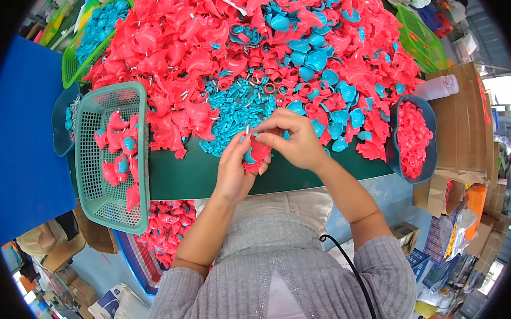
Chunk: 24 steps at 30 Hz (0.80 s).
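Observation:
Close to the table's front edge, my left hand (pixel 233 169) grips a small red plastic part (pixel 259 151) with a blue piece set in it. My right hand (pixel 297 135) is closed in a pinch at the top of the same part; its fingertips hide what they touch. A short pale pin (pixel 247 128) stands up beside the fingertips. Just beyond my hands lies a heap of small blue plastic pieces (pixel 238 108). Blue cup-shaped shells (pixel 316 60) are scattered to the right of it, among red rings.
A big pile of red plastic shells (pixel 169 54) covers the far table. At left stands a green basket (pixel 85 168) holding several red-and-blue parts, beside a bowl (pixel 61 132). At right are a dark bowl (pixel 391 152) of red rings and a cardboard box (pixel 462 125).

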Motion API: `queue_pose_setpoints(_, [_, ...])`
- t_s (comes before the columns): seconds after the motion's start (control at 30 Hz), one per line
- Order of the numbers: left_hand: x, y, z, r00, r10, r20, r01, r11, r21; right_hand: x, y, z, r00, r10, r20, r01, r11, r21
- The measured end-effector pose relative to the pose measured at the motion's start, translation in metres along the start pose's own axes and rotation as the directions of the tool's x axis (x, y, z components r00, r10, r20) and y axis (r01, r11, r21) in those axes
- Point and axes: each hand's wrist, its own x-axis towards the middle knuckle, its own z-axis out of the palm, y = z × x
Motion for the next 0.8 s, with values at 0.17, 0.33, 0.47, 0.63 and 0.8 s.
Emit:
queue_pose_setpoints(0.17, [0.007, 0.010, -0.013, 0.998, -0.053, 0.027, 0.057, 0.981, -0.187, 0.039, 0.023, -0.071, 0.911, -0.277, -0.305, 0.069, 0.832, -0.550])
queue_pose_setpoints(0.33, [0.008, 0.007, -0.026, 0.997, -0.016, 0.069, 0.034, 0.963, -0.268, 0.047, 0.038, -0.162, 0.899, -0.215, -0.383, -0.285, 0.377, -0.881])
queue_pose_setpoints(0.47, [0.009, 0.004, -0.025, 0.996, -0.017, 0.083, 0.043, 0.946, -0.323, 0.034, 0.037, -0.188, 0.938, 0.111, -0.327, -0.338, 0.487, -0.805])
queue_pose_setpoints(0.63, [0.011, 0.005, -0.021, 0.996, -0.024, 0.086, 0.050, 0.948, -0.316, 0.029, 0.045, -0.189, 0.975, 0.064, -0.215, -0.215, 0.540, -0.813])
queue_pose_setpoints(0.8, [0.015, 0.007, -0.017, 0.998, 0.007, 0.066, 0.014, 0.949, -0.314, 0.029, 0.023, -0.169, 0.962, 0.140, -0.234, -0.219, 0.908, -0.357])
